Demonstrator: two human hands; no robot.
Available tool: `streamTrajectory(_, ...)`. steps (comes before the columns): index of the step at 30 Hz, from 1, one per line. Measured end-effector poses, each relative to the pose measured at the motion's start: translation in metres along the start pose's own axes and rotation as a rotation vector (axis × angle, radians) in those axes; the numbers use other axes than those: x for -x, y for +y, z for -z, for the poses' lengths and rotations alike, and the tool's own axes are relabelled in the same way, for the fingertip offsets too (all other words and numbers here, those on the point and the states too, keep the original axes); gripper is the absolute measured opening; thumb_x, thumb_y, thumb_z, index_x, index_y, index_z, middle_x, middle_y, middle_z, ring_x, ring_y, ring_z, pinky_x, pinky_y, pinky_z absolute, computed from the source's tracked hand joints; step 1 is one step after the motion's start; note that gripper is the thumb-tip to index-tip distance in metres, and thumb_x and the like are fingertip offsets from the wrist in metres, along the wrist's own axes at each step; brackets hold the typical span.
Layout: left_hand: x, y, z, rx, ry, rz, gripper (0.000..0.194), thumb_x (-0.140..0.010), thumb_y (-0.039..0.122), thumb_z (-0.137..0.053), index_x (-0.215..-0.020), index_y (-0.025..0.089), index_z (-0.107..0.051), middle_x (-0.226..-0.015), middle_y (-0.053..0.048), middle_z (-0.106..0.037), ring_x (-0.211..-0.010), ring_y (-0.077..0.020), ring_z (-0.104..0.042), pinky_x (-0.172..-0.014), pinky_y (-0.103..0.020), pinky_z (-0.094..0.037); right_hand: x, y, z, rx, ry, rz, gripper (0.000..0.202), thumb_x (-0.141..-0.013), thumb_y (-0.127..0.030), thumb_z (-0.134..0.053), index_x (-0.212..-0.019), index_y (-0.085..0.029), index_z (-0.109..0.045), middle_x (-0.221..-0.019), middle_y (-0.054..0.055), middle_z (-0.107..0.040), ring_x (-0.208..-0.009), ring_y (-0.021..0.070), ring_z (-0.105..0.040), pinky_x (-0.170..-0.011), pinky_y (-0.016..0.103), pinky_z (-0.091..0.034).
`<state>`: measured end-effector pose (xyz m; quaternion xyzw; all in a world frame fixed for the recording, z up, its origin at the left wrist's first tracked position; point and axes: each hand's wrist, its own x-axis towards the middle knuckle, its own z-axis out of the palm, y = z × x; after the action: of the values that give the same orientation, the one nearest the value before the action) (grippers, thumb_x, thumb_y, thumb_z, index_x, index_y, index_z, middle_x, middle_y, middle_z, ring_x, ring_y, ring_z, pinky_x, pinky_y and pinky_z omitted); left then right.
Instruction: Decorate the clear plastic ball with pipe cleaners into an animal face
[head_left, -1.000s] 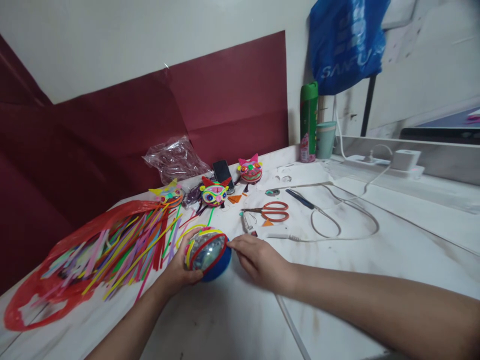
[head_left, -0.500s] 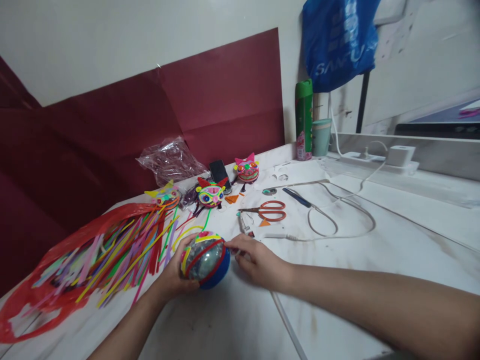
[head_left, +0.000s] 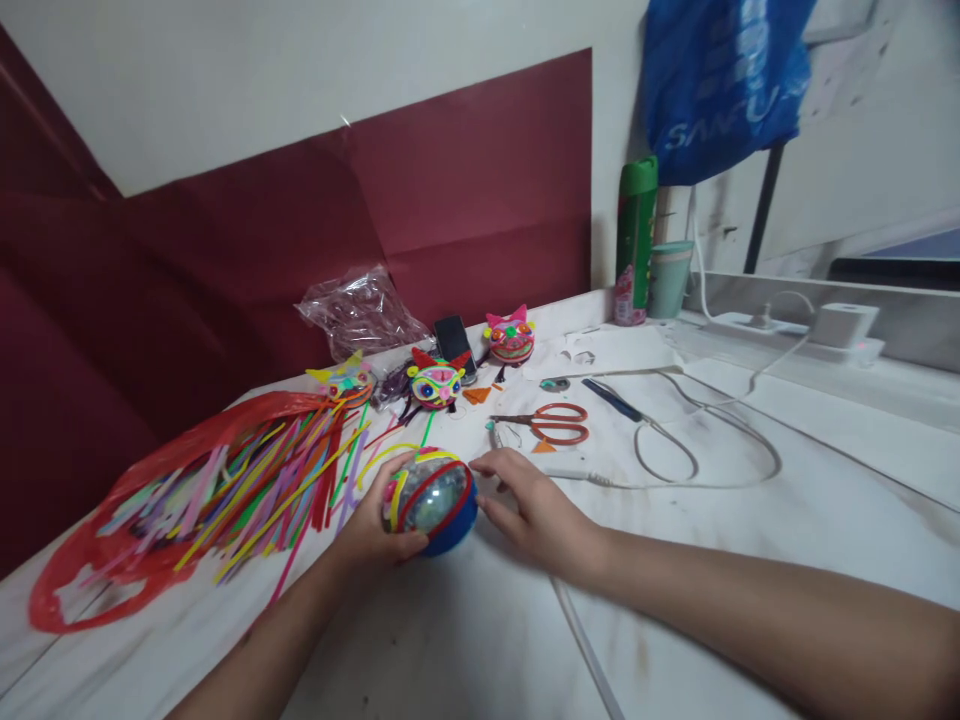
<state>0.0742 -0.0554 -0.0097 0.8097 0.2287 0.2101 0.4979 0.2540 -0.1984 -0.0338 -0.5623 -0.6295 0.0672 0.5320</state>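
Observation:
My left hand [head_left: 379,525] is wrapped round the left side of a clear plastic ball [head_left: 439,505], thumb at its lower front. Its right and lower part is blue; red and yellow fuzzy strips curve over it. My right hand [head_left: 529,505] reaches in from the right, index finger and thumb apart, their tips at the ball's right edge. Whether they press on it I cannot tell. Behind stand a finished-looking lion-head ball [head_left: 436,385] with red ears, a pink-eared one [head_left: 510,338] and a yellow-eared one [head_left: 345,382].
Many coloured pipe cleaners [head_left: 262,490] lie on a red plastic bag [head_left: 56,590] at left. Orange-handled scissors [head_left: 559,424], a dark-handled tool [head_left: 611,398] and a looping white cable [head_left: 772,455] lie to the right. Behind are a phone [head_left: 452,340], a green bottle [head_left: 636,240] and a cup [head_left: 670,280].
The view has shifted left, so the scene sits further right. My right index finger and thumb have spread apart at the ball's edge. My left hand keeps its hold.

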Motion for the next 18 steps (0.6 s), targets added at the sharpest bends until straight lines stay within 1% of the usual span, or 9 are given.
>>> streamTrajectory(1, 0.002, 0.003, -0.003, -0.015, 0.002, 0.005, 0.095, -0.053, 0.034, -0.077, -0.135, 0.021, -0.03, -0.128, -0.013, -0.051, -0.116, -0.0325, -0.05, -0.094, -0.041, -0.043, 0.001, -0.001, 0.0, -0.002, -0.002, 0.019, 0.036, -0.08, -0.017, -0.058, -0.115, -0.02, -0.051, -0.112, 0.012, -0.055, -0.107, 0.0242, -0.051, -0.091, 0.041, -0.045)
streamTrajectory(3, 0.006, 0.009, -0.009, -0.021, 0.003, 0.012, 0.092, -0.054, 0.032, -0.077, -0.133, 0.02, -0.032, -0.127, -0.013, -0.052, -0.115, -0.032, -0.051, -0.093, -0.04, -0.044, 0.003, -0.003, -0.003, -0.005, -0.018, 0.039, 0.051, -0.076, -0.023, -0.066, -0.122, -0.021, -0.046, -0.124, 0.013, -0.049, -0.117, 0.0266, -0.045, -0.097, 0.045, -0.041)
streamTrajectory(5, 0.011, 0.014, -0.015, 0.004, 0.008, 0.019, 0.092, -0.054, 0.031, -0.077, -0.133, 0.019, -0.032, -0.126, -0.013, -0.053, -0.112, -0.0316, -0.053, -0.091, -0.039, -0.045, 0.004, -0.003, -0.006, -0.008, -0.041, 0.035, 0.06, -0.073, -0.025, -0.07, -0.126, -0.02, -0.043, -0.128, 0.014, -0.047, -0.12, 0.0277, -0.043, -0.1, 0.046, -0.038)
streamTrajectory(7, 0.014, 0.016, -0.019, 0.024, 0.025, 0.029, 0.093, -0.054, 0.03, -0.078, -0.134, 0.019, -0.031, -0.125, -0.013, -0.054, -0.11, -0.031, -0.055, -0.09, -0.039, -0.046, 0.004, -0.004, -0.009, -0.021, -0.048, 0.025, 0.059, -0.073, -0.025, -0.069, -0.126, -0.021, -0.043, -0.125, 0.013, -0.05, -0.118, 0.0267, -0.045, -0.1, 0.045, -0.038)
streamTrajectory(9, 0.015, 0.016, -0.02, 0.046, 0.048, 0.03, 0.092, -0.057, 0.032, -0.077, -0.135, 0.02, -0.031, -0.126, -0.012, -0.054, -0.113, -0.031, -0.053, -0.093, -0.04, -0.045, 0.004, -0.003, -0.011, -0.037, -0.04, 0.02, 0.055, -0.074, -0.024, -0.067, -0.125, -0.021, -0.044, -0.122, 0.012, -0.052, -0.115, 0.0259, -0.048, -0.099, 0.044, -0.039)
streamTrajectory(12, 0.013, 0.013, -0.017, 0.19, 0.044, 0.059, 0.083, -0.066, 0.042, -0.071, -0.136, 0.021, -0.031, -0.128, -0.014, -0.053, -0.117, -0.032, -0.051, -0.095, -0.042, -0.043, 0.002, -0.001, -0.01, -0.071, -0.032, -0.031, 0.053, -0.072, -0.024, -0.065, -0.121, -0.021, -0.047, -0.119, 0.011, -0.055, -0.111, 0.0256, -0.051, -0.096, 0.044, -0.041)
streamTrajectory(14, 0.011, 0.009, -0.012, 0.309, -0.011, 0.048, 0.086, -0.065, 0.045, -0.071, -0.136, 0.02, -0.03, -0.133, -0.016, -0.049, -0.12, -0.0329, -0.049, -0.097, -0.043, -0.042, 0.0, 0.002, -0.008, -0.123, -0.037, -0.1, 0.051, -0.071, -0.025, -0.065, -0.119, -0.02, -0.049, -0.117, 0.011, -0.057, -0.108, 0.0248, -0.054, -0.093, 0.041, -0.044)
streamTrajectory(16, 0.012, 0.005, -0.007, 0.356, -0.12, -0.001, 0.099, -0.058, 0.042, -0.078, -0.139, 0.02, -0.025, -0.14, -0.018, -0.041, -0.125, -0.0333, -0.044, -0.1, -0.043, -0.039, -0.002, 0.004, -0.007, -0.2, -0.05, -0.177, 0.051, -0.071, -0.028, -0.064, -0.119, -0.02, -0.049, -0.116, 0.01, -0.058, -0.105, 0.0239, -0.056, -0.089, 0.039, -0.048)
streamTrajectory(18, 0.014, 0.002, -0.005, 0.337, -0.215, -0.03, 0.113, -0.051, 0.036, -0.083, -0.142, 0.02, -0.018, -0.144, -0.018, -0.034, -0.128, -0.0336, -0.04, -0.102, -0.043, -0.037, -0.003, 0.006, -0.007, -0.272, -0.068, -0.242, 0.052, -0.072, -0.032, -0.063, -0.12, -0.02, -0.049, -0.115, 0.01, -0.058, -0.104, 0.023, -0.057, -0.086, 0.036, -0.05)
